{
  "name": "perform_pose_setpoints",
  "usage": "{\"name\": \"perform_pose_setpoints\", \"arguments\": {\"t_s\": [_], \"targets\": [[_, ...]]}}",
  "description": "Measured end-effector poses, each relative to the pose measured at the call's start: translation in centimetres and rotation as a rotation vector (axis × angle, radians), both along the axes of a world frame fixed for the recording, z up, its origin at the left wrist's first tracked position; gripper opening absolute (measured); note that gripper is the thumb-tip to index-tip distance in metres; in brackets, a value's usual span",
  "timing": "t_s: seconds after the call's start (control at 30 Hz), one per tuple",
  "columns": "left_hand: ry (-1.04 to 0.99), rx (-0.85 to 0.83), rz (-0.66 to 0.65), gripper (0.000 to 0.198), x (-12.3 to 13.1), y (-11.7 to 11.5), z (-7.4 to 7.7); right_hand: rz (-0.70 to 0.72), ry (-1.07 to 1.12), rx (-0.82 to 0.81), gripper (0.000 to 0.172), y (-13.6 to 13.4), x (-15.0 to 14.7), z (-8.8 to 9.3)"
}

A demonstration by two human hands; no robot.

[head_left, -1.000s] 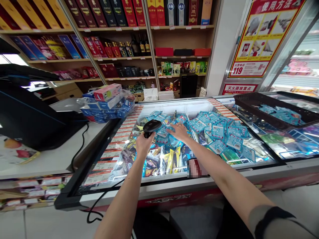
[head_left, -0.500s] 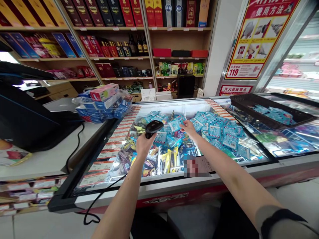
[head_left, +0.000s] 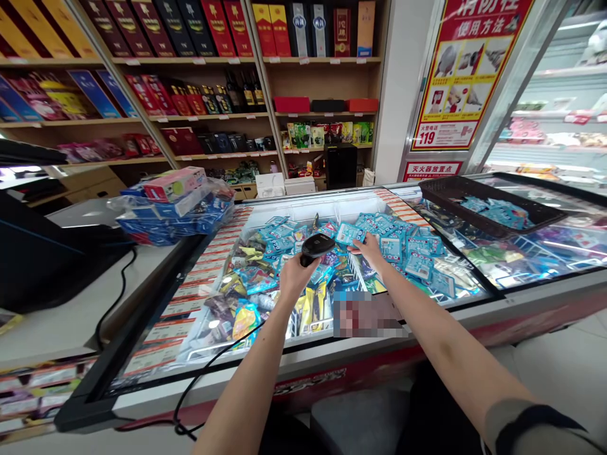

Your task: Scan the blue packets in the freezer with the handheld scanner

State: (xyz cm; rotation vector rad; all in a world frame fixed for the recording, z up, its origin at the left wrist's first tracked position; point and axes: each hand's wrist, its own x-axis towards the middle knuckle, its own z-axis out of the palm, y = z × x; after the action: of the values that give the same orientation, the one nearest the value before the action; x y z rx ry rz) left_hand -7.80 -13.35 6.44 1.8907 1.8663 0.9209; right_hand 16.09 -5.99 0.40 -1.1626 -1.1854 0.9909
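My left hand is wrapped round the handle of a black barcode scanner, its head tilted toward the right. In my right hand a light-blue packet is pinched by its right edge, just beyond the scanner's head. Both hands are above a chest freezer's glass top. Many similar blue packets lie spread to the right of my right hand, others at the left behind the scanner. Yellow wrapped items show below, between my forearms.
A black tray with blue packets stands at the right. Plastic-wrapped boxes sit on the left counter. The scanner's black cable hangs over the freezer's front edge. A flat blurred item lies near that edge. Shelves of boxes stand behind.
The view has turned slightly right. My left hand has brought the scanner rightward, close to the packet. The blue packet in my right hand now shows more of its face.
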Motion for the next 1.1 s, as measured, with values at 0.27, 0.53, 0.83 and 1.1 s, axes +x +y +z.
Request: {"name": "perform_pose_setpoints", "arguments": {"t_s": [0.27, 0.53, 0.83, 1.1], "targets": [[0.018, -0.029, -0.005, 0.055, 1.0, 0.3, 0.3, -0.033, -0.042, 0.035, 0.033, 0.0, -0.1, -0.4], [0.099, -0.047, -0.015, 0.055, 1.4, 0.4, 0.4, -0.055, -0.078, 0.039, 0.031, -0.2, -0.1, -0.4], [0.057, -0.029, -0.005, 0.053, 1.4, 0.7, 0.1, -0.112, -0.219, 0.026, 0.062, -1.1, -0.5, 0.5], [-0.061, -0.037, 0.003, 0.046, 0.8, 0.6, 0.4, -0.294, -0.819, 0.092, 0.046, -2.0, -1.1, 1.7]]}}
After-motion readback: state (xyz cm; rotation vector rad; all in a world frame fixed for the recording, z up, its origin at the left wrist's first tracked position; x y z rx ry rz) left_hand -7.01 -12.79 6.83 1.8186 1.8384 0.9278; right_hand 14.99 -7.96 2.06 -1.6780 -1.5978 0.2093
